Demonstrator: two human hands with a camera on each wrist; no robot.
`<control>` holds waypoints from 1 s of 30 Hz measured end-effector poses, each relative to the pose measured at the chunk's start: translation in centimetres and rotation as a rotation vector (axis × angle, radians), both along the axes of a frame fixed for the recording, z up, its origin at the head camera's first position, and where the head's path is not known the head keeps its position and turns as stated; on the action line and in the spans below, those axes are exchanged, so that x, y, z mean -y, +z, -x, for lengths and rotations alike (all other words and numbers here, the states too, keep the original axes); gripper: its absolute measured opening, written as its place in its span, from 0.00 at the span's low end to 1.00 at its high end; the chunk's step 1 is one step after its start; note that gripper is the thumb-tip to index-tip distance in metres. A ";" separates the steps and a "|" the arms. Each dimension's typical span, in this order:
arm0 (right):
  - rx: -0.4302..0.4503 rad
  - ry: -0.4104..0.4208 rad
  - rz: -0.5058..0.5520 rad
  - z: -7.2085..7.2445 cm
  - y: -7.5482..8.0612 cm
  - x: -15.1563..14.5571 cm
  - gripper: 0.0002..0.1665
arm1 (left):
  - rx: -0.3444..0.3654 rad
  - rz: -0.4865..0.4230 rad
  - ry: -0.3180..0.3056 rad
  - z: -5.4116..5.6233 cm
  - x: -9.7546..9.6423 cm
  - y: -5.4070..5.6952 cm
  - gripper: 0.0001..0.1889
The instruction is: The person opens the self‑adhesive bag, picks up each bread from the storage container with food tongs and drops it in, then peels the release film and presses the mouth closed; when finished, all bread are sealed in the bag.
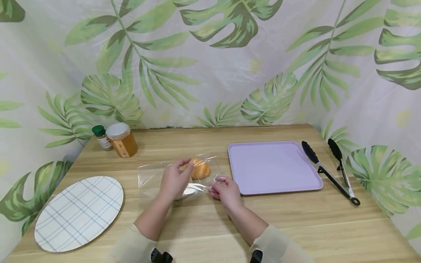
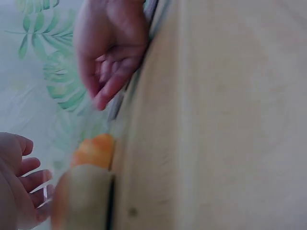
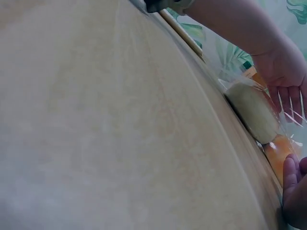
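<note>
A clear plastic bag [image 1: 148,176] lies on the table in front of me. Inside it are a golden-orange, ridged bread roll [image 1: 201,169] and a pale-sided bun [image 3: 252,111], mostly covered by my left hand in the head view. My left hand [image 1: 175,179] is over the bag with its fingers loosely extended beside the bun; the left wrist view shows these fingers spread and relaxed. At the bag's right end, my right hand [image 1: 227,191] pinches the film between thumb and fingertips, close to the orange roll.
A lilac tray [image 1: 274,168] lies right of the bag, with black-tipped tongs [image 1: 332,179] beyond it. At left is an oval checked board [image 1: 79,213]. A honey-coloured jar [image 1: 122,140] and a green-capped shaker [image 1: 102,138] stand at the back left, near the leaf-print curtain [image 1: 217,73].
</note>
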State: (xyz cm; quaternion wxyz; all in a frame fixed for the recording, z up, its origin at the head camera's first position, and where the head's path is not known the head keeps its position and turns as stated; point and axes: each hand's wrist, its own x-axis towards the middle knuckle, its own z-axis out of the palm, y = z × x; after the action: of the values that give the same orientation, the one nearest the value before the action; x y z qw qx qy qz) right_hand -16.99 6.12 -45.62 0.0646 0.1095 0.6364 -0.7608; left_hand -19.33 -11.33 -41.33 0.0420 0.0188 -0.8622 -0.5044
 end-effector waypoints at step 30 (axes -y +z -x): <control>-0.027 0.056 0.026 -1.6 -0.2 -1.4 0.26 | 0.127 0.297 -0.434 11.4 -2.7 -0.4 0.19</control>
State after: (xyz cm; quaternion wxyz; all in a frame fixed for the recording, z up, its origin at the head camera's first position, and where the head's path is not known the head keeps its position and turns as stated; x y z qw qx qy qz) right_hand -15.41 7.51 -45.77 0.0785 0.0805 0.6302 -0.7683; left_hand -30.76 -8.64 -41.74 -0.1190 -0.1414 -0.9115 -0.3674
